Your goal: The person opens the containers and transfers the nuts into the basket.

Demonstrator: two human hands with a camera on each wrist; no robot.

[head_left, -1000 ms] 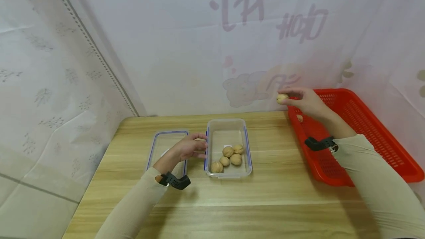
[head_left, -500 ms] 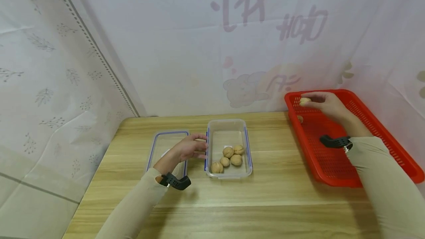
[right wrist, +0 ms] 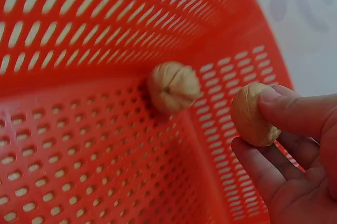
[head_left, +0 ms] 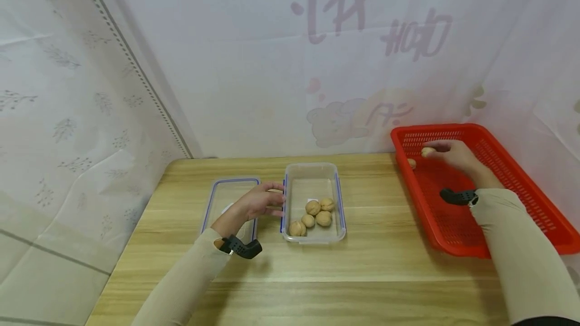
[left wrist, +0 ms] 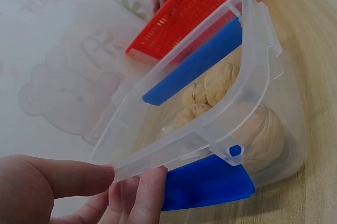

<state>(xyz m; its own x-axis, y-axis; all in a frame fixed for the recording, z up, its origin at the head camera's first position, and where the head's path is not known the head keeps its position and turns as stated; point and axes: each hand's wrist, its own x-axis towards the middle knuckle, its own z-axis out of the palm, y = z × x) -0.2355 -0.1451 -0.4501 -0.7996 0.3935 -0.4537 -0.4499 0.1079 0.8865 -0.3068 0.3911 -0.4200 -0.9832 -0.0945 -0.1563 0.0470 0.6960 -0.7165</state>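
Note:
In the head view my right hand (head_left: 456,156) is inside the red basket (head_left: 419,205), pinching a walnut (right wrist: 254,114) between thumb and fingers above the basket floor. Another walnut (right wrist: 172,87) lies in the basket corner. A clear plastic container (head_left: 313,168) with blue side latches stands on the table, holding several walnuts (head_left: 312,208) towards its near end. My left hand (head_left: 260,202) is at the container's left side. In the left wrist view the thumb and fingers (left wrist: 150,195) pinch its rim beside the blue latch (left wrist: 208,183).
The container's lid (head_left: 233,185), clear with a blue seal, lies flat on the table left of the container, partly under my left forearm. A printed curtain (head_left: 254,64) hangs behind the wooden table (head_left: 317,286). The basket stands at the table's right side.
My right hand has moved rightwards and down into the basket, still gripping the walnut. My left hand stays at the container.

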